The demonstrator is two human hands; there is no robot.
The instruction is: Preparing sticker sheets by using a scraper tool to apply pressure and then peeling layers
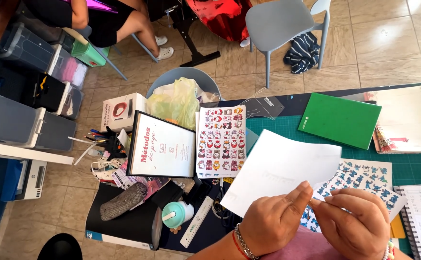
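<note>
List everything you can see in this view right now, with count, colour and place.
white sheet: 1, white, pinched in both hands over the mat
blue sticker sheet: 1, blue figures on white, under the white sheet
red sticker sheet: 1, red and pink figures, left on the mat
cutting mat: 1, teal, on the table
green notebook: 1, far side of the mat
framed sign: 1, white with black frame, left of the red sticker sheet
ruler: 1, pale, near edge
cup: 1, mint, by the ruler
grey chair: 1, on the tiled floor
left hand: 1, thumb on the white sheet
right hand: 1, at the sheet's corner
</note>
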